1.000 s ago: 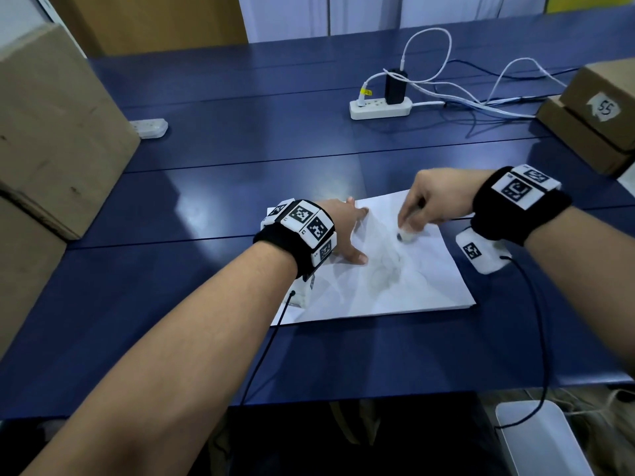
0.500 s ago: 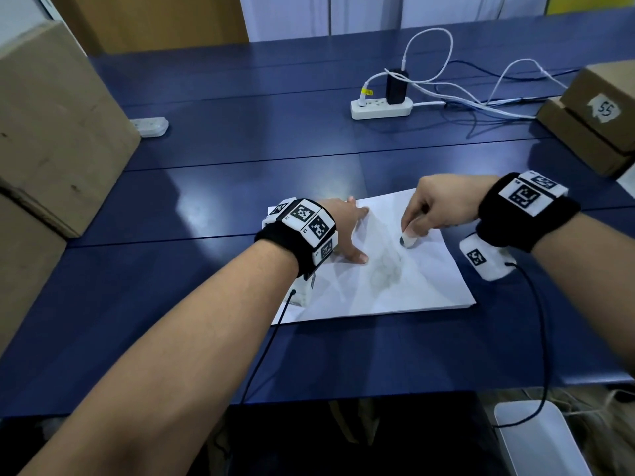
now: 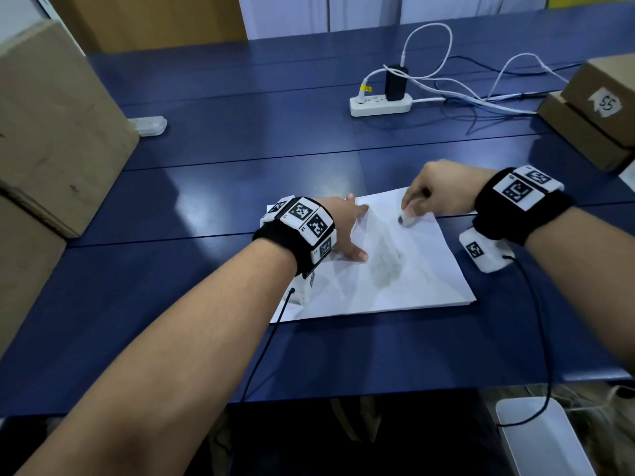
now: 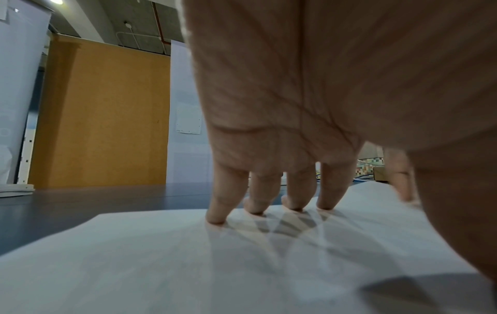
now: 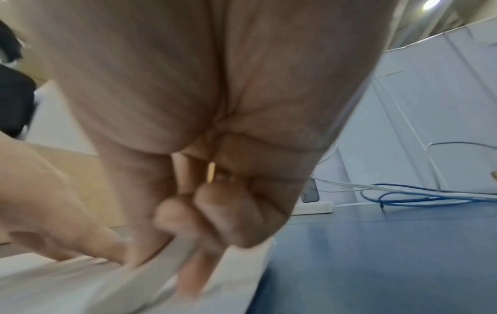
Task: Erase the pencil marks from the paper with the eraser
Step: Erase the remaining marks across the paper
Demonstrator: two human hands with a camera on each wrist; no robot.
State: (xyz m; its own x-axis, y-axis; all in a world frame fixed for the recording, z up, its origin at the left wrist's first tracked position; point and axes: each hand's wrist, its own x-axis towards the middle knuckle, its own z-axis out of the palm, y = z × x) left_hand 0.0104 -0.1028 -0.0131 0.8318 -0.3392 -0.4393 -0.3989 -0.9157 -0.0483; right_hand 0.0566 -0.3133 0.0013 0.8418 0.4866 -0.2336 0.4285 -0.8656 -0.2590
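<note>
One sheet of paper (image 3: 405,269) lay under both hands. The left hand (image 3: 343,228) pressed it flat with straight, spread fingers (image 4: 296,191). The right hand (image 3: 436,187) pinched one small white eraser (image 3: 409,219) against the sheet beyond the single grey smudge (image 3: 386,266). Judged light, thin and easily creased, the sheet needs holding close beside the rubbing point.

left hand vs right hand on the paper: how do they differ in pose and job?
The left hand lies open, fingers straight with tips pressed on the paper; the right hand is curled, pinching the eraser. The left hand sits at the sheet's left side, holding nothing; the right hand works near the far edge, beyond the grey smudge. Both wear marker wristbands and act on the same sheet.
</note>
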